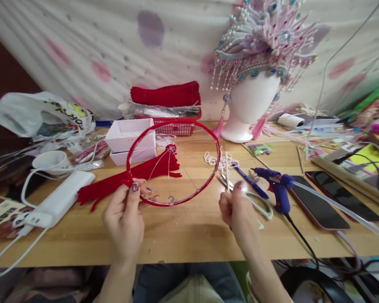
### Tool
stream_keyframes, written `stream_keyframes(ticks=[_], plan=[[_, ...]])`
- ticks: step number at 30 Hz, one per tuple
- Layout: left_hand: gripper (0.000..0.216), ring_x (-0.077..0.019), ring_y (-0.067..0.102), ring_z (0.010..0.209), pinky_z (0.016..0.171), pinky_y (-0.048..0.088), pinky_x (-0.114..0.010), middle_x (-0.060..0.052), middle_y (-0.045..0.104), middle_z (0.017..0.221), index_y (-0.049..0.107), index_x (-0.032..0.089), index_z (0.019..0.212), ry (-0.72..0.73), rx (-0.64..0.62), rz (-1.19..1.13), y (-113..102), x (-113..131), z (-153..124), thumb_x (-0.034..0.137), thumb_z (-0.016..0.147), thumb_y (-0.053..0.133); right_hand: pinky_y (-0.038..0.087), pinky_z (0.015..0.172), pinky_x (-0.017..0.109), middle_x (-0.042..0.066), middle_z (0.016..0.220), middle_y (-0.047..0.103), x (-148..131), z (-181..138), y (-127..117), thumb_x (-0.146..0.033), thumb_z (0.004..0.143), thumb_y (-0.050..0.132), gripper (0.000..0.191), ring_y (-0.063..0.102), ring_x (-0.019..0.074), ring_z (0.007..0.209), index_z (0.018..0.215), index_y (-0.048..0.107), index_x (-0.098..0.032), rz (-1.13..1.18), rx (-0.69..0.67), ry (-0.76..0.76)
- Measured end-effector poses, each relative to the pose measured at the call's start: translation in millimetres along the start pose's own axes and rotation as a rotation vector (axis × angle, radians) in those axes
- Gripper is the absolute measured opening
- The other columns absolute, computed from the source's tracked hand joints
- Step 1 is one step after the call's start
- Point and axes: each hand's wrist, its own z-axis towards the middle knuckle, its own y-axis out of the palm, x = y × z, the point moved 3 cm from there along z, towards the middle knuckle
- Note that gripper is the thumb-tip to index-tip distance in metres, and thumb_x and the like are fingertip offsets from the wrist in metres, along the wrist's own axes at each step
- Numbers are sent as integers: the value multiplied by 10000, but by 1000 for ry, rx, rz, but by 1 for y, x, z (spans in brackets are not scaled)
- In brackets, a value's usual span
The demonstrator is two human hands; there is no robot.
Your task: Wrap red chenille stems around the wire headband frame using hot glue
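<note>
Red hoop [189, 139]: one, wrapped in fuzzy red, held tilted above the wooden table [183, 235] at frame centre; thin wires cross inside to a small red hub.
Handling: likely light and fairly stiff at the rim, the inner wires fine and easily bent; best gripped on the rim, away from the wires.
Left hand [124, 214]: thumb and fingers pinching the hoop's lower left rim.
Right hand [236, 208]: closed into a loose fist, lower right of centre, pinching something thin; cannot tell what.
Red pipe cleaners [113, 183]: one loose bundle lying behind the hoop; a second stack at upper centre.
Glue gun [276, 187]: one, blue, right of centre, lying on the table.
Scissors [259, 204]: one pair, just beside the right hand.
Phones [318, 206]: two, right side, flat on the table.
Beaded headdress [265, 38]: one, on a white stand, upper right.
Pink boxes [131, 139]: two, stacked, upper left of centre.
</note>
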Motion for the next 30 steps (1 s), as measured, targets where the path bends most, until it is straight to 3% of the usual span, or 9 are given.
stream_keyframes(ticks=[3, 6, 11, 18, 23, 30], plan=[[248, -92, 658, 603, 588, 636, -182, 27, 680, 676, 763, 171, 800, -68, 24, -116, 12, -1, -13, 385, 739, 874, 246, 372, 224, -82, 499, 411, 13, -13, 16, -778, 863, 548, 592, 323, 82, 393, 839, 646, -194, 36, -110, 87], [243, -93, 680, 606, 621, 643, -194, 32, 691, 669, 761, 180, 796, -151, 23, -203, 21, -4, -25, 379, 732, 886, 297, 364, 208, -89, 550, 470, 13, -18, 24, -735, 880, 571, 580, 362, 88, 400, 1109, 615, -204, 180, -121, 65], [213, -132, 731, 678, 677, 653, -234, 13, 723, 727, 764, 194, 770, -185, -55, -206, 23, -10, -34, 387, 780, 855, 370, 404, 182, -59, 575, 519, 5, -16, 12, -621, 941, 592, 431, 456, 74, 438, 960, 659, -195, 134, 17, -117], [228, -171, 760, 873, 809, 628, -229, -28, 784, 894, 803, 213, 902, -171, -72, 14, 3, -23, -30, 385, 768, 868, 405, 424, 160, -50, 568, 544, -2, -18, 0, -479, 996, 585, 306, 487, 66, 453, 915, 689, -203, 50, 81, -251], [349, -177, 761, 744, 680, 649, -243, -46, 785, 808, 790, 172, 978, -299, -104, 42, -1, -28, -31, 415, 744, 877, 420, 441, 150, -49, 558, 557, -2, -15, -3, -433, 1028, 540, 299, 507, 65, 457, 873, 656, -204, -74, 96, -289], [332, -209, 764, 716, 607, 650, -276, -55, 773, 758, 750, 152, 867, -347, -103, 8, 2, -28, -33, 442, 750, 863, 428, 438, 167, -42, 552, 575, 8, -14, -7, -458, 1016, 548, 309, 533, 85, 472, 912, 674, -195, -81, 116, -249]])
